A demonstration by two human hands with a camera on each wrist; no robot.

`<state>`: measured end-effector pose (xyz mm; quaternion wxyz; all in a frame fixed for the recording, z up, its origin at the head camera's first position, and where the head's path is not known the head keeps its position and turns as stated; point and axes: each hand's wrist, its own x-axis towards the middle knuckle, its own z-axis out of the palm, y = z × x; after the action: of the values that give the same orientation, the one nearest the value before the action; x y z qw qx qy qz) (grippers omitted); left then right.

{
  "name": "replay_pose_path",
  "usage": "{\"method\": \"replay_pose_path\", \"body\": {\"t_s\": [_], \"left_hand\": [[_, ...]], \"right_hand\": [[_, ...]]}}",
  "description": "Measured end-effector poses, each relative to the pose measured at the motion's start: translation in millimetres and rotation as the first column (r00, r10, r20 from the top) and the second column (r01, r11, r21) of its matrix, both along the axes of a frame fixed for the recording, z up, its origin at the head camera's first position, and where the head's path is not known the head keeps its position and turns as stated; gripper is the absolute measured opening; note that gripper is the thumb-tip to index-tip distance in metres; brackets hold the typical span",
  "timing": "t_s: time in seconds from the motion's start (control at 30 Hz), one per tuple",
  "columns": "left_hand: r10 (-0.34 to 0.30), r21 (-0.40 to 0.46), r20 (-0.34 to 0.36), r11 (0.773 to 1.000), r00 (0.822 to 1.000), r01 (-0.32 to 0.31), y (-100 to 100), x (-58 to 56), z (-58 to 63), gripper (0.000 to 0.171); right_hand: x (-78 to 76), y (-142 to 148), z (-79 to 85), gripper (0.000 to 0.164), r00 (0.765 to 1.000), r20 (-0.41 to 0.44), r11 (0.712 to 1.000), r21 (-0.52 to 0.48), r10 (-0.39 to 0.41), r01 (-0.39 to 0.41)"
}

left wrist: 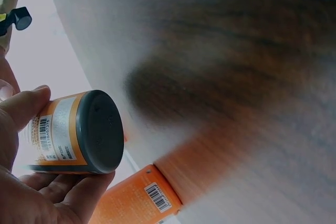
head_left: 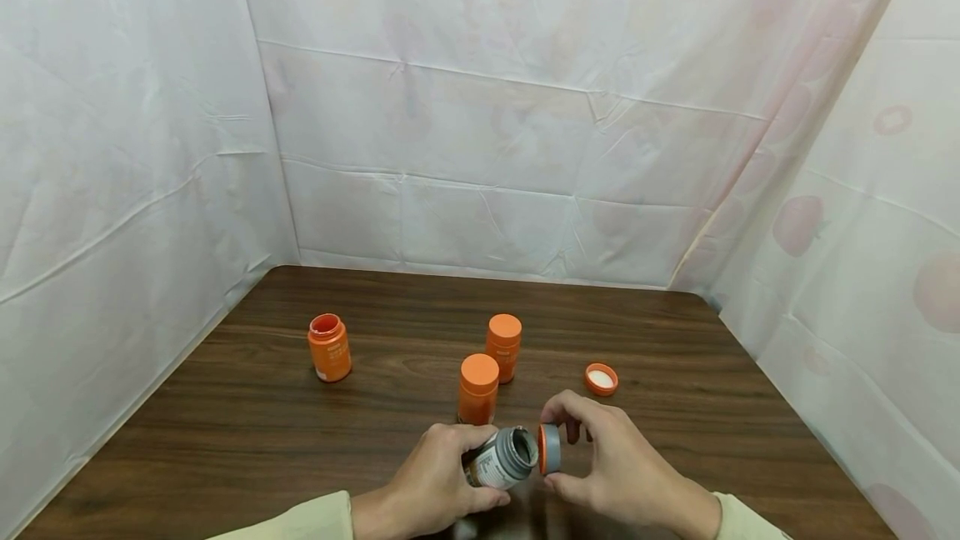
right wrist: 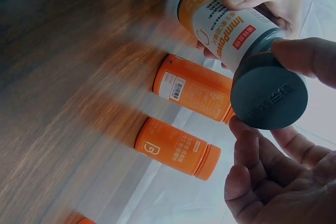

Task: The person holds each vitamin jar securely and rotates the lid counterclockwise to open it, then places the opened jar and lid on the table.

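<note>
My left hand (head_left: pixel 438 473) grips a grey supplement bottle (head_left: pixel 491 463) with a white and orange label, tilted so its uncapped mouth faces right. Its dark base (left wrist: pixel 100 132) shows in the left wrist view. Between thumb and fingers, my right hand (head_left: pixel 615 461) pinches a grey cap (head_left: pixel 551 449) with an orange inner side, held on edge just right of the mouth. The head view shows a small gap between cap and mouth. In the right wrist view, the cap's embossed top (right wrist: pixel 270 98) faces the camera. Right behind the bottle stands a capped orange bottle (head_left: pixel 478 390).
A second capped orange bottle (head_left: pixel 504 347) stands farther back. At the left, an orange bottle (head_left: pixel 329 348) stands without its lid. An orange cap (head_left: pixel 602 379) lies upturned on the right, white inside. The dark wooden table (head_left: pixel 225 440) is bordered by white curtains (head_left: pixel 480 132).
</note>
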<state>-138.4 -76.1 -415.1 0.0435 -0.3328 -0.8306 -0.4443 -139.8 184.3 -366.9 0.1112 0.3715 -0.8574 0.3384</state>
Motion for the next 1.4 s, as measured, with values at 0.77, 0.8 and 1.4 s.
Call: {"method": "replay_pose_path", "body": {"t_s": [0.77, 0.8, 1.4], "left_hand": [[0.003, 0.02, 0.026, 1.0, 1.0, -0.003, -7, 0.1, -1.7, 0.05], [0.002, 0.021, 0.027, 1.0, 1.0, -0.003, -8, 0.0, -1.5, 0.05], [0.038, 0.036, 0.013, 0.999, 0.999, -0.039, -15, -1.0, -0.2, 0.046]], "right_hand": [[1.8, 3, -5.6, 0.047, 0.996, 0.051, 0.997, -0.011, -0.079, 0.08], [1.7, 3, -6.0, 0.047, 0.996, 0.044, 0.996, -0.012, -0.082, 0.083], [0.3, 7, -6.5, 0.048, 0.994, 0.029, 0.991, -0.072, -0.107, 0.109]]}}
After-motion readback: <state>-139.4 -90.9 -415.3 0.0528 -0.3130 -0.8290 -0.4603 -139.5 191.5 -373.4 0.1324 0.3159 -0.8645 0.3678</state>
